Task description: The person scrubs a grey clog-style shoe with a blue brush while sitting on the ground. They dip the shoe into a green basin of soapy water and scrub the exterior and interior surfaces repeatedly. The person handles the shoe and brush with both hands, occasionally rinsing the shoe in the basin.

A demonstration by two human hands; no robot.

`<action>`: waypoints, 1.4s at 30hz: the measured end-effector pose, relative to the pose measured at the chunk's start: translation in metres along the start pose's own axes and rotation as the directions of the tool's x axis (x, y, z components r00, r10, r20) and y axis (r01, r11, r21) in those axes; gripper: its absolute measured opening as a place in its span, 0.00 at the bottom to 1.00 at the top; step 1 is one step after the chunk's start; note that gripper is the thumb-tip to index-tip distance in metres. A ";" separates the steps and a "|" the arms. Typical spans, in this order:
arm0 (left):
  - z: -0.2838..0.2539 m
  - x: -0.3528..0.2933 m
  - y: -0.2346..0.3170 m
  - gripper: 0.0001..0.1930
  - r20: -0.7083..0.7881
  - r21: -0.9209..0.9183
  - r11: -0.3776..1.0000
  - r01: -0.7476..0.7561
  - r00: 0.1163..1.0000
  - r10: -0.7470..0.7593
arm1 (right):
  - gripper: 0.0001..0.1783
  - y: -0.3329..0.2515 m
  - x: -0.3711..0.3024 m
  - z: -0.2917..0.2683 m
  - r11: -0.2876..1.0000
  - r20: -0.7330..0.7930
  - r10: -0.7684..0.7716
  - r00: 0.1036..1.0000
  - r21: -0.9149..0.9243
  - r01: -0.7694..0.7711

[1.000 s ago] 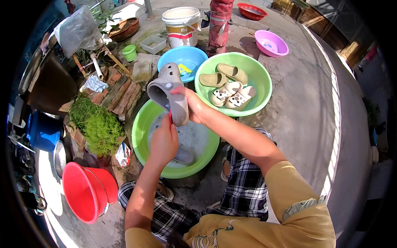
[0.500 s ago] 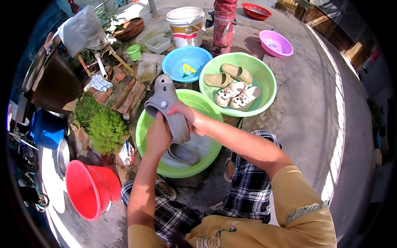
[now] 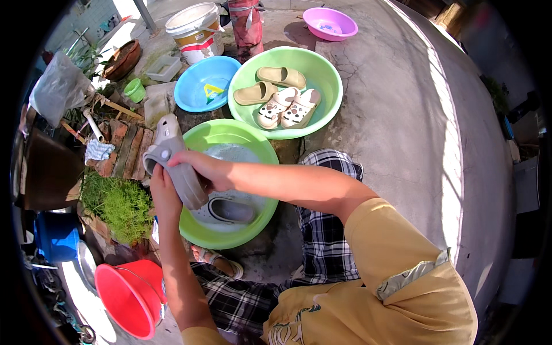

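Over the left side of a green basin (image 3: 268, 172), a grey clog (image 3: 183, 179) is held up at a tilt, its holed toe pointing away from me. My left hand (image 3: 164, 196) grips it from the near left side, near the foot opening. My right hand (image 3: 206, 170) holds the right side, thumb across the top by the strap's white button. Foamy water lies in the basin, and a second grey clog (image 3: 231, 211) rests in it. My palms and some fingers are hidden behind the held clog.
Beyond stands a larger light-green basin (image 3: 332, 95) with tan slides (image 3: 282, 76) and patterned cream clogs (image 3: 299, 109). A blue basin (image 3: 190, 95), a white bucket (image 3: 192, 26) and a pink basin (image 3: 330, 23) are farther off. Near left are a red bucket (image 3: 123, 299) and green plants (image 3: 123, 210).
My view has swung to the right, so the surroundings sit farther left. Both hands still hold the grey clog, which has shifted toward the basin's left side; more of the second clog shows.
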State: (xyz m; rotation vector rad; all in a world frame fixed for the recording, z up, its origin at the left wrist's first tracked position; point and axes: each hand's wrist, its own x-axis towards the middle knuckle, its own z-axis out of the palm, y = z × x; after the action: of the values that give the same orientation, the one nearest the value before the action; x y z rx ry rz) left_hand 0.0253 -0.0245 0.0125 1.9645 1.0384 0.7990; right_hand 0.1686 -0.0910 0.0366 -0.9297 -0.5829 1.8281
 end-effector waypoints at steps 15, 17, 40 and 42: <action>0.001 -0.017 0.026 0.21 -0.041 -0.301 0.953 -0.019 0.999 0.007 | 0.47 -0.028 0.010 0.011 0.929 -0.227 -0.322 0.919 0.112 0.353; 0.003 -0.051 0.052 0.20 0.146 -0.021 1.000 0.003 0.989 0.001 | 0.35 -0.054 0.030 -0.036 0.966 0.078 -0.211 0.974 0.167 0.196; 0.017 -0.046 0.024 0.17 0.104 0.156 0.988 0.011 0.994 -0.027 | 0.62 -0.011 0.015 -0.018 0.976 -0.184 -0.218 0.958 -0.050 0.213; 0.023 -0.050 0.024 0.19 0.078 0.131 0.988 -0.083 0.994 0.073 | 0.59 -0.023 0.005 -0.017 0.977 -0.195 -0.165 0.967 0.102 0.187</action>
State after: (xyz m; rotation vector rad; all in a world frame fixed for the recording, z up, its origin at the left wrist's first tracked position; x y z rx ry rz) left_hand 0.0294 -0.0847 0.0120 2.1439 1.0001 0.7100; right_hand 0.1934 -0.0766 0.0416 -0.9251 -0.4208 1.5796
